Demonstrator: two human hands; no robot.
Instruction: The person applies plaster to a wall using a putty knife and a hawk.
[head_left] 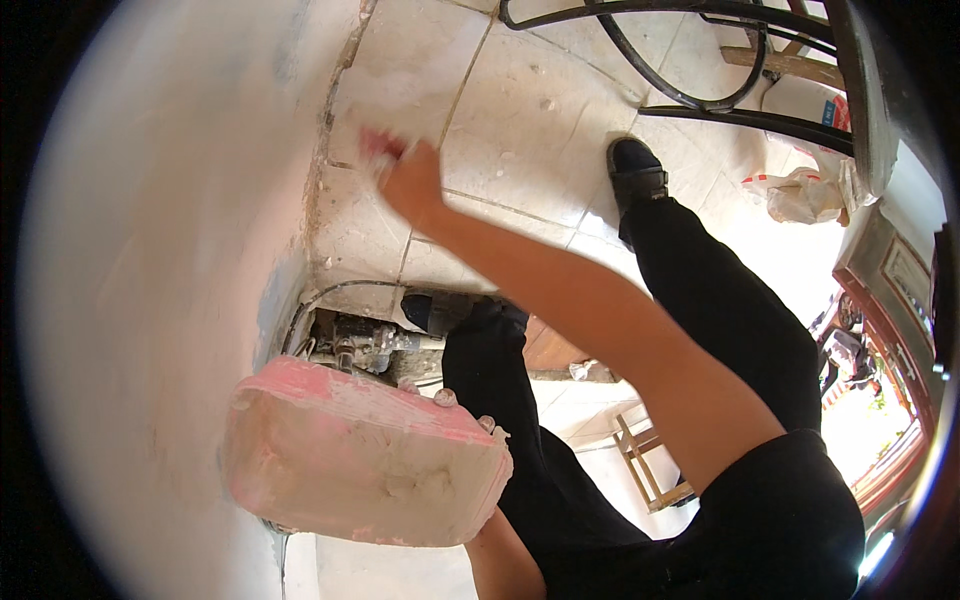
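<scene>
My right hand (410,180) reaches out above the tiled floor (520,90) near the wall's base, closed on a small red object (383,142), too blurred to name. A pink plastic tub (340,470), caked inside and along its rim with pale paste, is held in the lower middle. My left hand (445,398) grips it, mostly hidden behind it, with what look like paste-covered fingertips at the rim. The smooth pale wall (160,250) rises along the left side, close beside the tub.
Metal pipe fittings (365,340) and a black cable lie in a recess at the wall's foot. A black metal-framed piece of furniture (735,105) stands at upper right, beside crumpled plastic bags (800,195). A wooden stool (650,470) and an open door (880,280) are beyond my legs.
</scene>
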